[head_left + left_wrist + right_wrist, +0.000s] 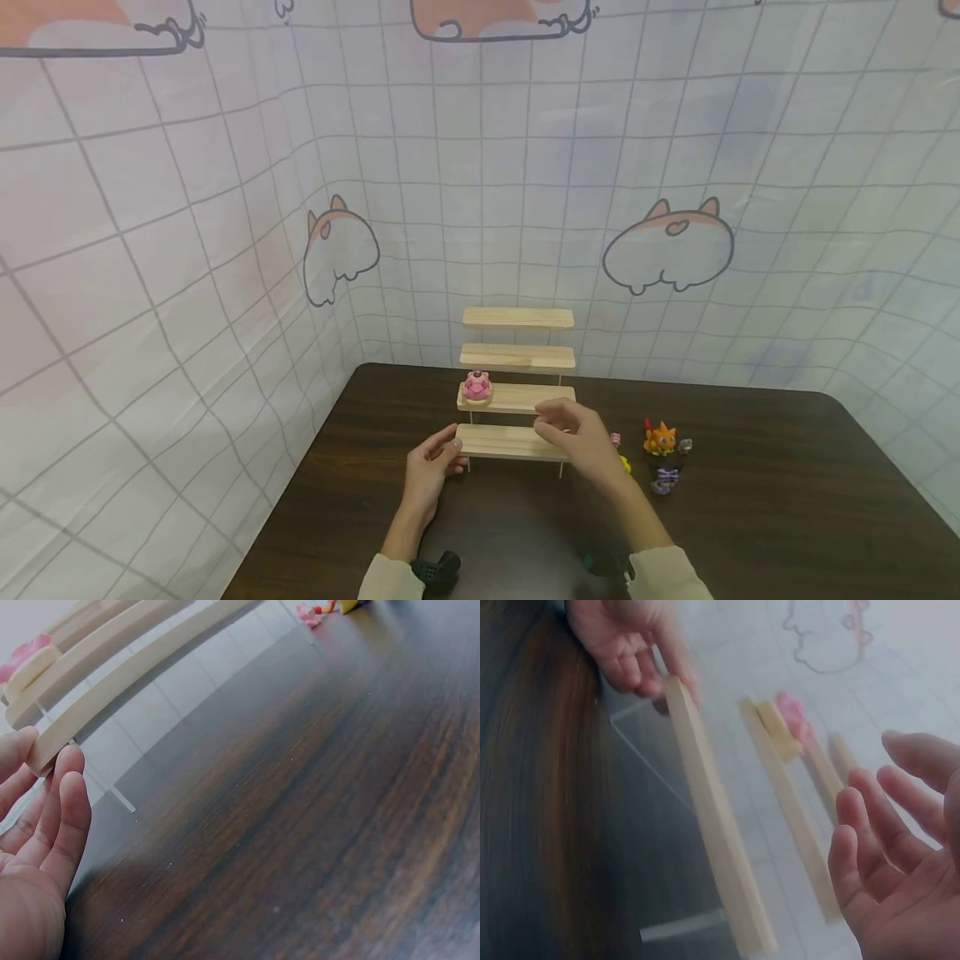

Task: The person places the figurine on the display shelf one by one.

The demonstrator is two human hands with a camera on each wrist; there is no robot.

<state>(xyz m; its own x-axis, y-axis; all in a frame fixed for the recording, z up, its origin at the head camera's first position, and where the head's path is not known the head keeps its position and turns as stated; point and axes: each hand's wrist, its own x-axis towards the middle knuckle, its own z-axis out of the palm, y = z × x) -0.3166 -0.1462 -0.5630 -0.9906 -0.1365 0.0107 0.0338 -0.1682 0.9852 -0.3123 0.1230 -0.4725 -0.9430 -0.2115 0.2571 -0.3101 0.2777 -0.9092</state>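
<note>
A tiered wooden display stand has several pale shelves on thin clear supports. My left hand [426, 477] pinches the left end of its lowest shelf [502, 442], thumb on top and fingers beneath, as the left wrist view also shows. By the right end of that shelf, my right hand [583, 440] hovers with loosely bent fingers and nothing in them. In the right wrist view its fingers [889, 825] are apart from the wood. A pink figurine [477, 387] on a round pale base sits at the left end of the second shelf from the bottom [525, 399].
Right of the stand, an orange figurine [661, 439] and a purple-bowed grey one [664, 479] stand on the dark wood table [787, 500]. Pink and yellow pieces [626, 464] show partly behind the right hand. A gridded, cartoon-printed cloth [495, 208] hangs behind.
</note>
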